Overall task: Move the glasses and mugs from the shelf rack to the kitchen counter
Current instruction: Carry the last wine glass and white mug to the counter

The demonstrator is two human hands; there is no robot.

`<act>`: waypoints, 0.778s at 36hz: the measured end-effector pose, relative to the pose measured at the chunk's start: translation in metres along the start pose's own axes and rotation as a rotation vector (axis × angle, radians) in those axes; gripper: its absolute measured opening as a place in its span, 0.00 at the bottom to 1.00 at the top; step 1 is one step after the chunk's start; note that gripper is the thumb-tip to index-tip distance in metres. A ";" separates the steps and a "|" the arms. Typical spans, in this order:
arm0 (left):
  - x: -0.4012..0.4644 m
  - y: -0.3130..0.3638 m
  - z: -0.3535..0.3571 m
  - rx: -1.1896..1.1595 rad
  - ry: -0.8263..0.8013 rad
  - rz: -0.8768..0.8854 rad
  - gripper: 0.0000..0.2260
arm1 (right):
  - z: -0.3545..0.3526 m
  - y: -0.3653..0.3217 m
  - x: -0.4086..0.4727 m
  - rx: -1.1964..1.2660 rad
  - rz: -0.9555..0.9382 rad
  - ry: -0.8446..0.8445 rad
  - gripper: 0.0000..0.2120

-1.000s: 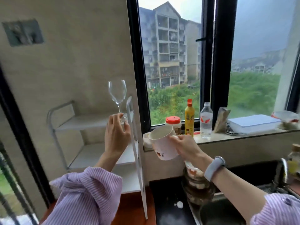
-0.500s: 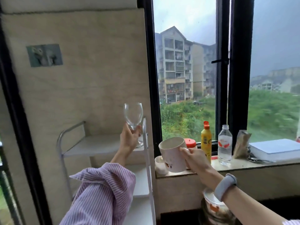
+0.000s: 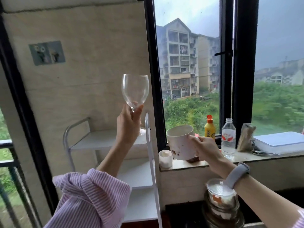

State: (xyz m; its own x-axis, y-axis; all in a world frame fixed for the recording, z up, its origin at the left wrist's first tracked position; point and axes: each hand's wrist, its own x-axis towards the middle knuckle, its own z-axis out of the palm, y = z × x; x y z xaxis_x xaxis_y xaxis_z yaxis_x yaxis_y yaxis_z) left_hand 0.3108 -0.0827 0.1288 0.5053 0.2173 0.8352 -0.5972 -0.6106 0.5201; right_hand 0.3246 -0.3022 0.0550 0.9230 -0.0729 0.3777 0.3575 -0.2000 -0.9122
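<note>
My left hand [image 3: 127, 125] grips the stem of a clear wine glass [image 3: 135, 90], held upright above the top shelf of the white shelf rack [image 3: 105, 139]. My right hand [image 3: 206, 149] holds a cream mug [image 3: 180, 142] by its handle, tilted slightly, over the left end of the window sill [image 3: 184, 165]. The rack's visible shelves carry nothing. Only a dark strip of the kitchen counter [image 3: 181, 214] shows at the bottom.
A small white cup [image 3: 165, 157] stands on the sill beside the mug. Further right on the sill are a yellow bottle [image 3: 209, 128], a water bottle [image 3: 228, 137], a brown packet [image 3: 246, 137] and a white box [image 3: 281, 142]. Stacked lidded containers [image 3: 221, 201] sit below my right wrist.
My left hand has lifted the wine glass higher off the rack's top shelf. The mug stays in my right hand near the sill. The view has tilted upward.
</note>
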 end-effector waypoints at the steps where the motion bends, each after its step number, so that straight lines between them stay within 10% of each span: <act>1: -0.009 0.007 0.003 0.005 -0.023 0.003 0.10 | -0.006 0.000 -0.002 0.018 -0.001 0.003 0.22; 15: -0.176 0.055 0.148 -0.314 -0.455 -0.159 0.03 | -0.141 0.052 -0.090 -0.086 0.058 0.226 0.24; 28: -0.329 0.244 0.297 -0.794 -0.970 -0.054 0.07 | -0.352 0.075 -0.299 -0.289 0.342 0.937 0.24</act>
State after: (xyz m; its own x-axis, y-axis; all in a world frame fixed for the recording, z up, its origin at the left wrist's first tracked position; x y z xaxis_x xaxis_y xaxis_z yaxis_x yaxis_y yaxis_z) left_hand 0.1838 -0.5289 -0.0727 0.5889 -0.6272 0.5097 -0.6014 0.0813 0.7948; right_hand 0.0251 -0.6389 -0.0704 0.4438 -0.8756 0.1908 -0.0644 -0.2435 -0.9678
